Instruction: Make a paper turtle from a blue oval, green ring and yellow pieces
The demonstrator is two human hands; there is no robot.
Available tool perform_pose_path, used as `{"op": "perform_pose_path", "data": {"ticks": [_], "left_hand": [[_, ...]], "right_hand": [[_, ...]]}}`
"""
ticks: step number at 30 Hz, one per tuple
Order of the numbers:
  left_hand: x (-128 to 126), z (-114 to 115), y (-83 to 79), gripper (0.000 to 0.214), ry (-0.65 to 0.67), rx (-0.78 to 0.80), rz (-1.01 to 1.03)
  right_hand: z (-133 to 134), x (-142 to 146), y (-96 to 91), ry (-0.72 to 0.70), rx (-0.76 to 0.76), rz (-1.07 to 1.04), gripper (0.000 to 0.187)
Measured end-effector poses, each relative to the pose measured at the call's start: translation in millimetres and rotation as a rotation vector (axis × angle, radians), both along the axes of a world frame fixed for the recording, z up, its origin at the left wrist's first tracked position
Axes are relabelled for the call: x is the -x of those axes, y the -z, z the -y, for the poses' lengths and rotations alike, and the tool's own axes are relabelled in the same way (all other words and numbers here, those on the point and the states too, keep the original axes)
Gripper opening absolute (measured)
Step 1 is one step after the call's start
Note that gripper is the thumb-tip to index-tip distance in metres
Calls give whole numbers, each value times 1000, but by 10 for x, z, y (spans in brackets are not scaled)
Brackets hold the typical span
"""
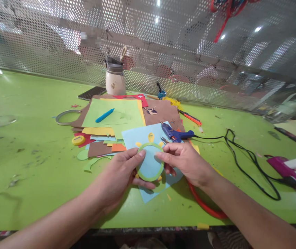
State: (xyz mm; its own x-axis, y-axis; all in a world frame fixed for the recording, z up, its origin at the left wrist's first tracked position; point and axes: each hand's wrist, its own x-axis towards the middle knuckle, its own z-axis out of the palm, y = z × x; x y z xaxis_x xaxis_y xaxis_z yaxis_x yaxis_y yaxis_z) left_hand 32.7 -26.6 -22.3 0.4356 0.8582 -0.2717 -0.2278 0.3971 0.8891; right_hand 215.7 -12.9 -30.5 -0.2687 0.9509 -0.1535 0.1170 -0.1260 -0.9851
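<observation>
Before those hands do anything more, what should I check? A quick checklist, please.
1. Left hand holding the paper turtle: ok.
2. Right hand holding it too: ok, on the opposite edge.
3. Yellow head uncovered: ok.
4. Turtle's parts firmly stuck together: cannot tell.
5. Glue gun cool: cannot tell.
6. Space beside the left hand free of paper scraps: not ok.

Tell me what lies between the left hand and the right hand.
In the head view, a paper turtle is between the left hand and the right hand, held by both.
</observation>
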Motion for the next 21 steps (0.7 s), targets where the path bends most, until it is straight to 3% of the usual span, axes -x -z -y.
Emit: {"op": "perform_pose_path", "data": {"ticks": [21], "left_hand": [[14, 6, 0, 29, -47, 29, -53]], "right_hand": [[16, 12, -26, 15, 1, 8, 31]]}}
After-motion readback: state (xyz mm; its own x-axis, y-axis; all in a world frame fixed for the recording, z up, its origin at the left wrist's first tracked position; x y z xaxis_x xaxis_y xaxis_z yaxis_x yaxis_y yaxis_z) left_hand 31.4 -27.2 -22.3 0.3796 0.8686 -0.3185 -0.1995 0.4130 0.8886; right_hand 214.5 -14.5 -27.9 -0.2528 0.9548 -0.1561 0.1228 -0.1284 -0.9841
